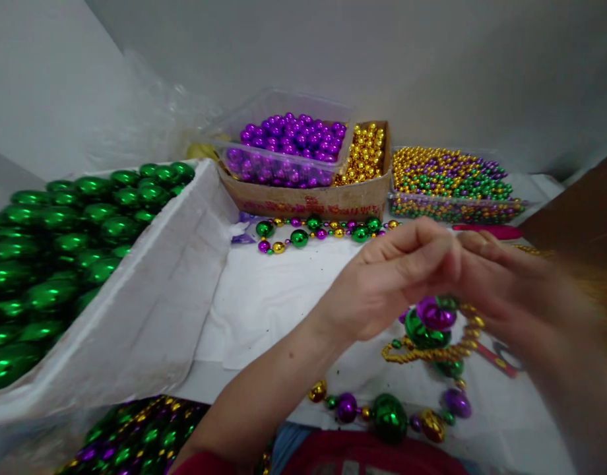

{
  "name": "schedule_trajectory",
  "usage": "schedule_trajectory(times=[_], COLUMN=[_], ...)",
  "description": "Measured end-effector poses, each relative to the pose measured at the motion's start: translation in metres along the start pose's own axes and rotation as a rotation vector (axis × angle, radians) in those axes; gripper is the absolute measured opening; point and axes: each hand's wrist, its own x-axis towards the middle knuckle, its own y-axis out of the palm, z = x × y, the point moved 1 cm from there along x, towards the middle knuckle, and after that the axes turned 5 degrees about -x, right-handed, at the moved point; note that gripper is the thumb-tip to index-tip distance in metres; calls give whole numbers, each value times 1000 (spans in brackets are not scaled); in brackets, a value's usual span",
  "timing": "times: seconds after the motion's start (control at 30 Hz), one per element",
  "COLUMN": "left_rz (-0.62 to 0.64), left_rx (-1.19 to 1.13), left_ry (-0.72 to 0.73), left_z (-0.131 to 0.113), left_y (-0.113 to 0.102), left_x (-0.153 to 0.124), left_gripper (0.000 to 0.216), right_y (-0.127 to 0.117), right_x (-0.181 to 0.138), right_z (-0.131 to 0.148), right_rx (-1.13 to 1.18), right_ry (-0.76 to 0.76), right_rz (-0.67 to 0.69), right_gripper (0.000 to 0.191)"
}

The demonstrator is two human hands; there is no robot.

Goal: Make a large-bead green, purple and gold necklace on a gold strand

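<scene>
In front of my chest my left hand (pixel 395 280) is closed, its thumb pressed against the fingers. My right hand (pixel 514 280), blurred, meets it at the fingertips with its fingers curled in. What the fingers pinch is hidden. Just under both hands is a bunch of beads (pixel 427 333) in green and purple, with a loop of small gold beads (pixel 417 354) around it. Closer to my body a bead strand (pixel 390 415) of large green, purple and gold beads curves over the white cloth (pixel 264 316).
Green beads fill a white-lined box (pixel 135 290) at left. Behind stand a clear tub (pixel 278 158) of purple beads, a cardboard box (pixel 303 198) with gold beads, and a tray (pixel 452 204) of small mixed beads. Another bead strand (pixel 313 224) lies before them. Red-handled scissors (pixel 499 361) lie at right.
</scene>
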Motion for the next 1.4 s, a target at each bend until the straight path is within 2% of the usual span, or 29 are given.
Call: schedule_trajectory(times=[0.1, 0.2, 0.3, 0.43, 0.73, 0.93, 1.1, 1.2, 1.27, 1.33, 1.4], left_rz=[-34, -129, -119, -117, -199, -175, -206, -256, -234, -150, -13], left_rx=[-35, 8, -13, -99, -190, -165, -144, -30, 128, 342, 593], left_ry=[-20, -87, -97, -86, -115, -124, -106, -83, -101, -164, -223], left_z=[-13, -18, -7, 22, 61, 70, 77, 80, 75, 64, 49], left_y=[-8, -21, -39, -56, -69, -65, -68, -73, -73, -69, -61], left_x=[11, 16, 14, 6, -5, -22, -27, -29, -30, -31, -29], left_gripper=[21, 19, 17, 17, 22, 21, 22, 23, 23, 23, 24], right_y=[17, 22, 17, 4, -16, -19, -21, -23, -25, -27, -30], right_x=[19, 24, 27, 26, 11, 0, -9, -14, -19, -24, -31], right_z=[9, 10, -4, -28, -58, -71, -82, -88, -89, -86, -81], right_rx=[240, 175, 31, 37, 110, 182, 110, 47, 15, -14, -72], right_ry=[34, 9, -29, -16, 37, 57, 53, 43, 38, 25, -5], right_rz=[58, 84, 89, 93, 66, 95, 86, 97, 103, 105, 125], right_gripper=[27, 25, 22, 25, 29, 29, 30, 29, 29, 29, 30])
